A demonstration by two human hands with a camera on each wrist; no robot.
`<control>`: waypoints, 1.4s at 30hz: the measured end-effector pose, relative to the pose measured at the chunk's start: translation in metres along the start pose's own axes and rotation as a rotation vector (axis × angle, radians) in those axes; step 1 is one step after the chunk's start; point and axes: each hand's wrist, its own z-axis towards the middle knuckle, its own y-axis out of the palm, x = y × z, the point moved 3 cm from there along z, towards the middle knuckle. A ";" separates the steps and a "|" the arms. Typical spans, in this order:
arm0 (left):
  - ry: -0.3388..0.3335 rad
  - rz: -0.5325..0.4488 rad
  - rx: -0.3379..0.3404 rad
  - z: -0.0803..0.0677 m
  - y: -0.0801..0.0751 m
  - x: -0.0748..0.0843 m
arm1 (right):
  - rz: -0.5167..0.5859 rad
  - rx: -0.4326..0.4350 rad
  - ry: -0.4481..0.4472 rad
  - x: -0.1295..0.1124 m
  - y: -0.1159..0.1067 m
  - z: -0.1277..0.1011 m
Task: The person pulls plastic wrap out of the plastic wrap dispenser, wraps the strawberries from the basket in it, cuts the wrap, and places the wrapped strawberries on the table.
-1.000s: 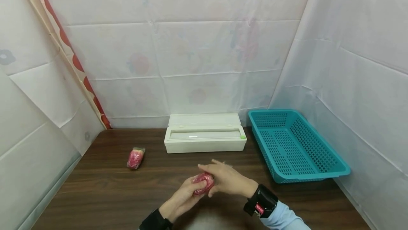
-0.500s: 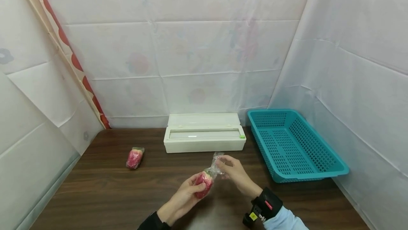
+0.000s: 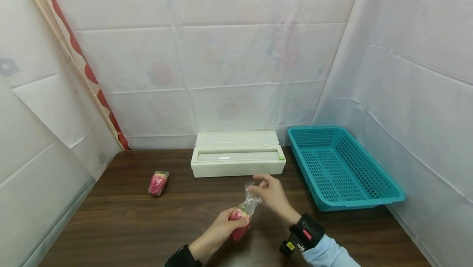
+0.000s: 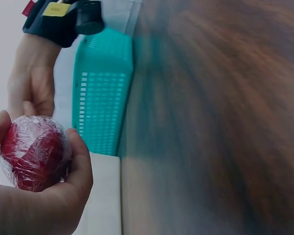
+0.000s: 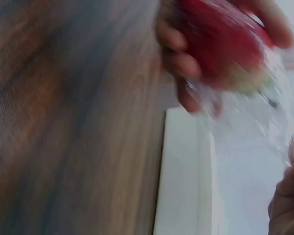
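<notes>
My left hand (image 3: 221, 228) grips a red fruit (image 3: 240, 224) with a pale yellow-green end, wrapped in clear plastic film. In the left wrist view the fruit (image 4: 36, 152) sits between thumb and fingers, the film crinkled tightly over it. A loose length of film (image 3: 250, 202) rises from the pale end. My right hand (image 3: 272, 196) pinches the top of this film between thumb and fingertips. The right wrist view is blurred, but the film (image 5: 272, 115) stretches from the fruit (image 5: 225, 46) toward the right hand (image 5: 288, 200).
A second wrapped red fruit (image 3: 158, 183) lies on the brown table (image 3: 122, 222) at the left. Behind my hands stands a long white box (image 3: 238, 170), its lid up and a small green piece at its right end. A teal perforated basket (image 3: 314, 189) stands at the right.
The right hand has gone from beside the fruit to the film's loose end, drawing it upward. The left hand has turned the fruit pale end up and lowered it slightly.
</notes>
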 end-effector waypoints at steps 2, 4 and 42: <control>-0.005 0.030 0.008 -0.001 -0.001 -0.002 | -0.004 -0.004 0.015 -0.001 -0.004 0.002; -0.008 0.052 0.008 -0.001 -0.001 -0.003 | 0.000 -0.014 0.026 -0.003 -0.007 0.006; -0.035 0.060 0.032 -0.008 -0.001 -0.009 | -0.220 -0.044 -0.085 -0.002 -0.010 0.002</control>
